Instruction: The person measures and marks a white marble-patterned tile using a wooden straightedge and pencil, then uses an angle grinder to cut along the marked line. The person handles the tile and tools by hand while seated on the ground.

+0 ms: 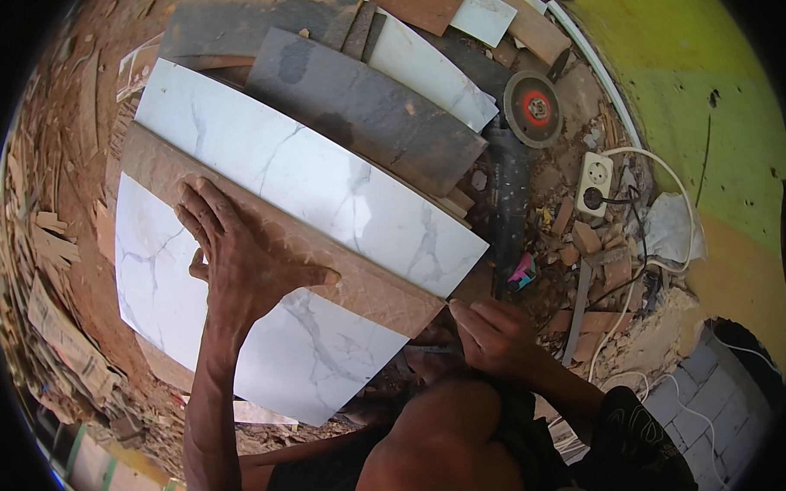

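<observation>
My left hand [242,264] lies with fingers spread and thumb out, pressing on a brown tile strip [373,289]. The strip rests lengthwise over a white, grey-veined tile [310,339], with its far edge along a second white marbled piece [321,174]. At the strip's right end, my right hand [496,333] is closed in a pinch by the corner. Whatever its fingertips hold is too small and covered to make out.
An angle grinder [508,198] with a bare disc [534,109] lies to the right, near a white socket strip [595,182] and cables. Dark tile pieces [362,108] are stacked behind. Broken rubble [583,247] covers the right ground; wood scraps [63,335] lie left.
</observation>
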The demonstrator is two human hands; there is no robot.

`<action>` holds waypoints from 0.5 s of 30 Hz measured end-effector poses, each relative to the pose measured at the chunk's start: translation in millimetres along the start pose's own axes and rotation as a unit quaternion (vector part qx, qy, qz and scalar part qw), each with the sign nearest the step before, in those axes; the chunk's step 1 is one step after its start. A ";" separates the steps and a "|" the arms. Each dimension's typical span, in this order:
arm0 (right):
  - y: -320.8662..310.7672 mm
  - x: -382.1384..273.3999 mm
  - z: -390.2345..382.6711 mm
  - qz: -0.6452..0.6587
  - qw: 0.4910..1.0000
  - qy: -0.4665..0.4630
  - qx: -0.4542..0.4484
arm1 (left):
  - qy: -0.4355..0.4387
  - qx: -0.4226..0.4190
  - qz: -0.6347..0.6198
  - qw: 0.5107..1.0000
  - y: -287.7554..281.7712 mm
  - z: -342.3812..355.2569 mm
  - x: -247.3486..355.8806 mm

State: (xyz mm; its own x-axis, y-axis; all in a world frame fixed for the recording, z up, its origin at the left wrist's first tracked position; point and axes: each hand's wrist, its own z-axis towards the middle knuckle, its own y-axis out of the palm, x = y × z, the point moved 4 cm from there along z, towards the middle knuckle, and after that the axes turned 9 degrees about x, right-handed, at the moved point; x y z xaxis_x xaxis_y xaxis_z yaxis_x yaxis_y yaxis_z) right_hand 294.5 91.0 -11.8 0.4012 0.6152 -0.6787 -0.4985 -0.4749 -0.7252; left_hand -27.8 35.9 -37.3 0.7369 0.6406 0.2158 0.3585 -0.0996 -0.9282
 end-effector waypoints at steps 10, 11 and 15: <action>4.8 -0.8 7.7 0.008 1.000 0.002 0.002 | -0.001 -0.009 0.003 1.000 3.9 1.8 4.4; 6.9 -2.6 13.0 0.018 1.000 0.005 0.006 | -0.003 -0.007 0.003 1.000 1.9 0.6 4.3; 13.7 -11.8 26.9 0.058 0.998 -0.010 0.004 | -0.029 -0.011 0.027 0.999 -15.2 -12.0 -1.5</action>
State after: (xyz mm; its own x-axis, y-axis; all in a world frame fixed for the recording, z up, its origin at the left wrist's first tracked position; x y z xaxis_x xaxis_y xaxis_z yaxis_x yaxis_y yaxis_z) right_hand 262.3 94.2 -10.6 0.3246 0.5684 -0.7560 -0.5475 -0.5389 -0.6402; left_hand -27.5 27.3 -19.8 0.7214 0.6765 0.1482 0.3332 -0.1515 -0.9306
